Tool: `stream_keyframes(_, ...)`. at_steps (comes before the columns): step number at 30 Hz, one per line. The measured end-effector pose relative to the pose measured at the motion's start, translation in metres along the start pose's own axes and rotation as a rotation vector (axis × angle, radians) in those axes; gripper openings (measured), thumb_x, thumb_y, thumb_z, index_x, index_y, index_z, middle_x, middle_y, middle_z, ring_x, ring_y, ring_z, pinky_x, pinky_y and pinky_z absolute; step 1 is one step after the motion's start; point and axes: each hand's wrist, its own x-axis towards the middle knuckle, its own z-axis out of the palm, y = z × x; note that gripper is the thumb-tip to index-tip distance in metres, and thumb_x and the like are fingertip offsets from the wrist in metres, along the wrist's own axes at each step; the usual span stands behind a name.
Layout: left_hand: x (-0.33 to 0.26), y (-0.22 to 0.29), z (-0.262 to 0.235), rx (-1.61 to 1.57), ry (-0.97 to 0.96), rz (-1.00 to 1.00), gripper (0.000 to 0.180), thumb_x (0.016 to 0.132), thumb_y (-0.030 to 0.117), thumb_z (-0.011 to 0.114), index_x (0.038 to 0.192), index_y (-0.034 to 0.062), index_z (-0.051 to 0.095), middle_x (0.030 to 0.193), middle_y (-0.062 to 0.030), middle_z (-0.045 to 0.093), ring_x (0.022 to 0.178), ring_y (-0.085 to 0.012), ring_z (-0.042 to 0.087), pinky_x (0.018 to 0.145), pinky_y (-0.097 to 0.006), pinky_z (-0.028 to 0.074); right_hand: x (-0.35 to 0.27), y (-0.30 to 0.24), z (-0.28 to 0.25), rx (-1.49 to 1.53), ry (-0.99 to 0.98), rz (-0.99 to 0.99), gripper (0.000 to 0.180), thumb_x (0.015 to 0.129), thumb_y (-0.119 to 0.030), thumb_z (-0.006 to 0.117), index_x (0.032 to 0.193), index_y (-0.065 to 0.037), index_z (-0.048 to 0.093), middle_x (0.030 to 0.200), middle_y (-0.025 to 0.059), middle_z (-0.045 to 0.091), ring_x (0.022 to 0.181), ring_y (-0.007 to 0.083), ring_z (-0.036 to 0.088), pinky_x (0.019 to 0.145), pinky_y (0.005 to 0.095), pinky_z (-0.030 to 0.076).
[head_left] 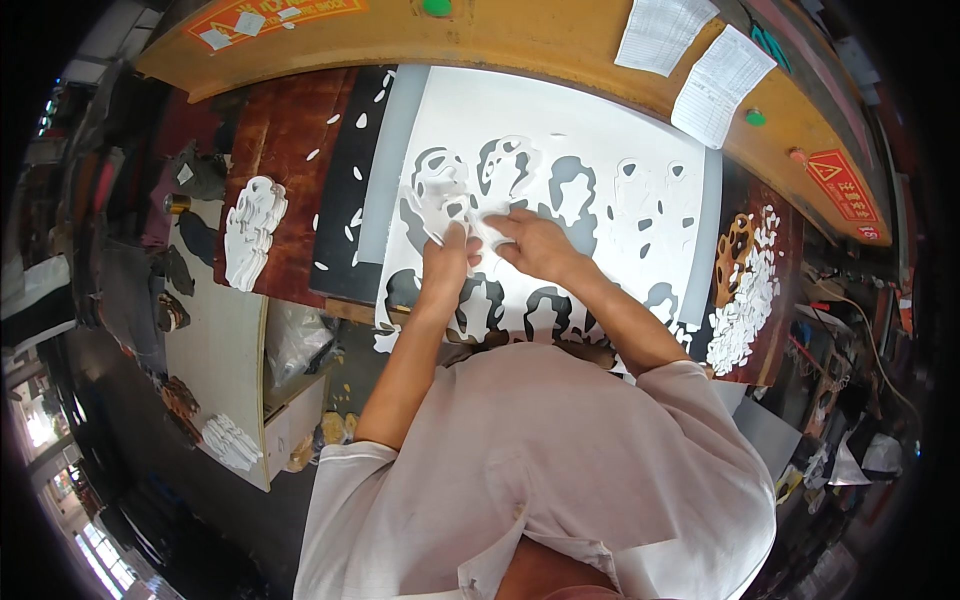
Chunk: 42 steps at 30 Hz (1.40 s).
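A large white sheet (pixel 470 100) lies across the work surface, with several shaped openings cut through it and more cut outlines at its right. Over its left part, my left hand (pixel 447 262) pinches a loose white cut-out piece (pixel 437 205) with an oval hole near its lower end. My right hand (pixel 538 246) reaches in from the right, its curled fingers on white material beside the left fingertips. What lies under the right fingers is partly hidden. Left of the sheet stands a stack of white cut-out pieces (pixel 255 232).
A yellow machine beam (pixel 520 50) with green buttons and hanging paper sheets (pixel 722 88) crosses the far side. At the right, a brown cutting die (pixel 733 258) lies beside a heap of small white scraps (pixel 742 318). More white pieces (pixel 231 442) lie on a lower-left shelf.
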Motion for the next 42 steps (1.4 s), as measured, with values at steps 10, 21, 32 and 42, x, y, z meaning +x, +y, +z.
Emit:
stream_keyframes(10, 0.018, -0.025, 0.004, -0.223, 0.102, 0.113, 0.036, 0.106, 0.02, 0.05, 0.122, -0.0098, 0.062, 0.113, -0.0175, 0.069, 0.087, -0.0243, 0.073, 0.079, -0.035, 0.065, 0.024, 0.019, -0.01, -0.185, -0.079, -0.349, 0.031, 0.093, -0.017, 0.074, 0.124, -0.016, 0.073, 0.115, 0.0072, 0.066, 0.101, 0.0302, 0.069, 0.088, 0.0438, 0.058)
stream_keyframes(21, 0.013, -0.025, 0.007, -0.279, 0.154, 0.097, 0.036, 0.105, 0.019, 0.05, 0.119, -0.0118, 0.062, 0.109, -0.0177, 0.069, 0.089, -0.0259, 0.074, 0.081, -0.035, 0.065, 0.024, 0.023, -0.004, -0.392, -0.031, -0.368, 0.028, 0.092, -0.012, 0.067, 0.12, -0.009, 0.072, 0.116, 0.0108, 0.066, 0.093, 0.0317, 0.072, 0.079, 0.0442, 0.062)
stream_keyframes(32, 0.019, -0.031, 0.004, -0.298, 0.159, 0.092, 0.038, 0.106, 0.02, 0.051, 0.118, -0.0138, 0.063, 0.111, -0.0203, 0.071, 0.092, -0.0281, 0.076, 0.082, -0.035, 0.066, 0.03, 0.031, -0.007, -0.325, -0.044, -0.526, 0.022, 0.09, -0.016, 0.067, 0.11, -0.008, 0.071, 0.106, 0.0108, 0.065, 0.091, 0.0331, 0.071, 0.082, 0.0454, 0.06)
stream_keyframes(42, 0.018, -0.03, 0.007, -0.297, 0.157, 0.107, 0.038, 0.107, 0.019, 0.05, 0.128, -0.0129, 0.057, 0.115, -0.0219, 0.069, 0.091, -0.0267, 0.076, 0.08, -0.034, 0.066, 0.073, 0.016, -0.044, 0.324, 0.593, 0.221, 0.021, 0.104, -0.018, 0.055, 0.101, 0.0, 0.066, 0.084, 0.0147, 0.069, 0.071, 0.0251, 0.07, 0.066, 0.0396, 0.057)
